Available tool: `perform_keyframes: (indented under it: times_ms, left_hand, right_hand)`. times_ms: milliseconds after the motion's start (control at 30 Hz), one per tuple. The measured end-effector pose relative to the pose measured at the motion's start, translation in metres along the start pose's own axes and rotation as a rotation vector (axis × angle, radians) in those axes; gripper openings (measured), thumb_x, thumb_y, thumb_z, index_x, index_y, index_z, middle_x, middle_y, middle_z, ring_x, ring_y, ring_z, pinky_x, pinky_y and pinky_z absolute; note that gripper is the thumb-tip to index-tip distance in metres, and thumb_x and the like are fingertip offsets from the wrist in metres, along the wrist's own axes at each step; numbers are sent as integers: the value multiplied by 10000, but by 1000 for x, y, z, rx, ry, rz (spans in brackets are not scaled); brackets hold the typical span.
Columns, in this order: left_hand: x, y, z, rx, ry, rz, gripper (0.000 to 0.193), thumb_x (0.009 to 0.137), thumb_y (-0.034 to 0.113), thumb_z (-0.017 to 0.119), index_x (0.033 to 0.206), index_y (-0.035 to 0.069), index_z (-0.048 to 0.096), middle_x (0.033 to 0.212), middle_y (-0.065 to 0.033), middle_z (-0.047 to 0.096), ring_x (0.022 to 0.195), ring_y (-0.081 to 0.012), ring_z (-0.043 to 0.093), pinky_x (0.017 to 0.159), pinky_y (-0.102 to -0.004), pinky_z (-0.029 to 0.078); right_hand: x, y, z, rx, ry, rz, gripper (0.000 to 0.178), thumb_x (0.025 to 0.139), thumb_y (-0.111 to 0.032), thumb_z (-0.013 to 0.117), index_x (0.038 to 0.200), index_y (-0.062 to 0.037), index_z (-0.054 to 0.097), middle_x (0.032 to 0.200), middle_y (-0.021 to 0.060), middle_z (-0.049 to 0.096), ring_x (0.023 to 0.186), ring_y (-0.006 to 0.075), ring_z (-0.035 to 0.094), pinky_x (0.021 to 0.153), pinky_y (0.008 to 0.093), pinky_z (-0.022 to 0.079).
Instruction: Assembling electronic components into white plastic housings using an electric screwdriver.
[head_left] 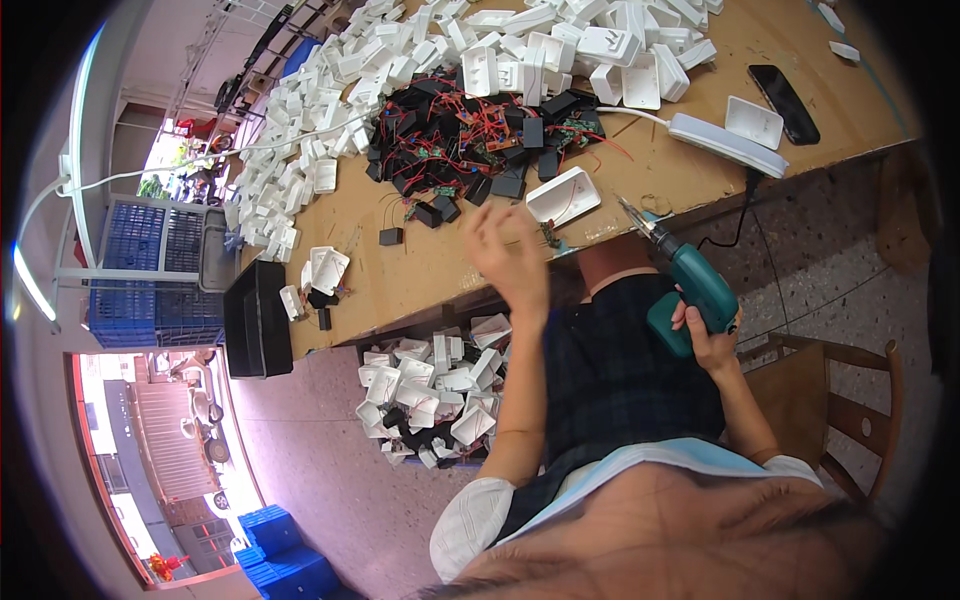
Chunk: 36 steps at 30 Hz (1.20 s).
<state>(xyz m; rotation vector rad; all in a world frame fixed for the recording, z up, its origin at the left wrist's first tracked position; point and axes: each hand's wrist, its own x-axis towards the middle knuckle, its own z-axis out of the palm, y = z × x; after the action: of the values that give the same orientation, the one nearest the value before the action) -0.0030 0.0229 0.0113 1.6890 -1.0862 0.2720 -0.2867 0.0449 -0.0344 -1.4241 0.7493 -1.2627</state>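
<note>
My right hand (708, 338) is wrapped round the handle of a green pistol-shaped soldering gun (703, 280). Its slim metal tip points up and left, over the table's near edge. My left hand (505, 255) is raised above the near edge with fingers apart and slightly blurred; nothing shows in it. Just right of those fingers lies an open white plastic case (570, 196) with a thin red wire across it. A small circuit board (549, 236) sits at the case's near corner. Beyond my left hand is a heap of black boxes, red wires and circuit boards (450, 140).
Many white cases (400, 50) cover the table's far side. At the right are a white power strip (725, 142) and a black phone (785, 104). A black bin (258, 320) stands at the left edge. Below sits a crate of white cases (435, 390); a wooden chair (850, 410) stands right.
</note>
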Motion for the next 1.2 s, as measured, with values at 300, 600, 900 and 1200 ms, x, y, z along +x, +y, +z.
perform_keyframes:
  times_ms: [300,600,900,1200]
  left_hand:
    - [25,-7,-44,103,-503,186,318,843,246,831,1055,60,684,1057,-116,634,980,-327,639,849,-426,503]
    - [-7,5,-14,267,-415,131,439,848,252,827,1125,31,569,996,-124,682,890,-324,688,734,-421,541]
    - [49,-13,-29,-294,-933,-104,207,1066,72,514,1244,42,413,876,-135,713,770,-171,685,684,-299,519]
    - [31,-30,-26,-509,-937,-291,218,1079,107,540,1271,93,438,929,-89,643,825,-158,636,707,-307,502]
  right_hand:
    - [-5,0,0,-7,-15,18,232,963,-41,657,1137,103,604,903,100,627,693,133,665,600,265,560]
    - [-4,-14,5,-28,-3,33,328,998,-163,631,1192,101,641,763,99,667,650,142,639,645,281,530]
    - [-1,-15,1,72,10,54,225,942,-40,667,1115,90,603,844,83,622,684,119,651,601,251,550]
    - [1,-13,8,87,30,47,254,945,-76,676,1132,84,613,823,80,626,657,112,650,582,250,533]
